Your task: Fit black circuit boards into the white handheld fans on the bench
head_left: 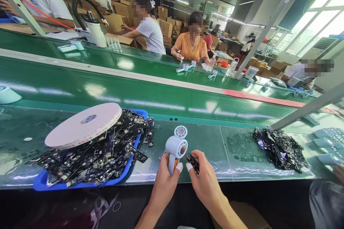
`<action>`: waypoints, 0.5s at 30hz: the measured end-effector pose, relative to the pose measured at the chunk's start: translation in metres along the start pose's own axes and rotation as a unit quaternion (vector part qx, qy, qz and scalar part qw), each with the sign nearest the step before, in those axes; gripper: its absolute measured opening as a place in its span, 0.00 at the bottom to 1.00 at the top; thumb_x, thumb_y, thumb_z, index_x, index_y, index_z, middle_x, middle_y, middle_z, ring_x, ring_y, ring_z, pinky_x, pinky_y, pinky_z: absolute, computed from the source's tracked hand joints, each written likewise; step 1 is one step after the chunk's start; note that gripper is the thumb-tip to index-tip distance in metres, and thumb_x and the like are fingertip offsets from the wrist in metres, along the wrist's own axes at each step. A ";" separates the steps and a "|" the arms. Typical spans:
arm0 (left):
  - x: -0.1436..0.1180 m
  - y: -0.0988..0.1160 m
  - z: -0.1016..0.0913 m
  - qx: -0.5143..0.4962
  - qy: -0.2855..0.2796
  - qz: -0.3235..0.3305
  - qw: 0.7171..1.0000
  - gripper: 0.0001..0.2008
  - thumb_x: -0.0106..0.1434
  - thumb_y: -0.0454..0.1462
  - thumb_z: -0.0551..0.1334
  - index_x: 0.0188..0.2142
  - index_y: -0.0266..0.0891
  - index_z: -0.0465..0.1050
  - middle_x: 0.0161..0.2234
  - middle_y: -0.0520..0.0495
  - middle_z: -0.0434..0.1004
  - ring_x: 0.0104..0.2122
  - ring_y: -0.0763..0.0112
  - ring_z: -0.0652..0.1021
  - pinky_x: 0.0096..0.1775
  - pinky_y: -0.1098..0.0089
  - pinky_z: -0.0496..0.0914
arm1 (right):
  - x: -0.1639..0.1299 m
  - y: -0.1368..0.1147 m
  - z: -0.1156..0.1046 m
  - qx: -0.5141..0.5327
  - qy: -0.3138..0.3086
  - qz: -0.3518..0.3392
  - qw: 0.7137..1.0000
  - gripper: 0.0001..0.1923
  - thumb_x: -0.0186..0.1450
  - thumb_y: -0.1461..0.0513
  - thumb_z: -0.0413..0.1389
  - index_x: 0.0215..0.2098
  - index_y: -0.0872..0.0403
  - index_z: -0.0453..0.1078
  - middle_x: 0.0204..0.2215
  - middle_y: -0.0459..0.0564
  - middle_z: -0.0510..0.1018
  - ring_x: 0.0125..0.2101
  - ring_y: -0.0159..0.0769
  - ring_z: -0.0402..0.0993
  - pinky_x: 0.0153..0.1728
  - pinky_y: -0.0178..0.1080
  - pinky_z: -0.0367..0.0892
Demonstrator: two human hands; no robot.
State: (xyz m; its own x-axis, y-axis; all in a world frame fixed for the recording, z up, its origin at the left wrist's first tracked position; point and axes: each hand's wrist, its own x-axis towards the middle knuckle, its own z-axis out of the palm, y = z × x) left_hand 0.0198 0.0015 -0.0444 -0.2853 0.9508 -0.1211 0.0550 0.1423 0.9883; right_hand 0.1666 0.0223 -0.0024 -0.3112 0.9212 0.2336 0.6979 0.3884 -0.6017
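My left hand [168, 180] is closed around the handle of a light-blue handheld fan housing [174, 146], its round head tilted up and something orange showing inside the handle. Between the thumb and fingers of my right hand [202, 175] is a small black circuit board [192, 162], just right of the housing and apart from it. Behind the held housing, a second light-blue round-headed part [180, 131] lies on the bench, partly hidden. To the left, a blue tray [129, 177] is heaped with black circuit boards [107, 154].
A large pale reel [83, 125] rests on the heaped boards. On the right lies another pile of black boards [282, 150], beside several light-blue housings [326, 143] and a neighbour's hand [339, 173]. Beyond the bench [209, 132] runs a green conveyor [150, 96]; people work across it.
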 end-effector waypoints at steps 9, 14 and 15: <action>-0.003 0.008 -0.008 -0.014 -0.010 0.014 1.000 0.20 0.64 0.43 0.55 0.53 0.40 0.65 0.49 0.40 0.76 0.49 0.58 0.76 0.49 0.61 0.71 | 0.017 -0.019 -0.032 -0.241 -0.230 -0.088 0.939 0.03 0.68 0.65 0.56 0.36 0.53 0.73 0.26 0.52 0.81 0.24 0.43 0.78 0.23 0.36 0.55; -0.007 0.018 -0.016 -0.076 -0.026 -0.009 0.997 0.18 0.68 0.44 0.50 0.52 0.43 0.70 0.50 0.46 0.77 0.52 0.62 0.75 0.50 0.68 0.71 | 0.026 -0.020 -0.042 -0.024 -0.286 -0.128 0.949 0.04 0.65 0.62 0.58 0.33 0.51 0.75 0.23 0.46 0.80 0.23 0.36 0.75 0.26 0.34 0.60; -0.006 0.017 -0.017 -0.096 -0.033 -0.021 0.995 0.19 0.69 0.46 0.51 0.52 0.42 0.70 0.50 0.45 0.77 0.52 0.61 0.75 0.50 0.67 0.72 | 0.027 -0.019 -0.040 0.046 -0.301 -0.106 0.947 0.07 0.66 0.63 0.56 0.30 0.51 0.74 0.22 0.44 0.79 0.22 0.33 0.73 0.25 0.32 0.61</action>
State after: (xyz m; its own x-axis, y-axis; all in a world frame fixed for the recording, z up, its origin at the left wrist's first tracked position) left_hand 0.0062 -0.0068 -0.0257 -0.2193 0.9620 -0.1626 -0.1418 0.1335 0.9809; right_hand 0.1708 0.0410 0.0458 -0.7685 0.6314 -0.1037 0.5277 0.5339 -0.6606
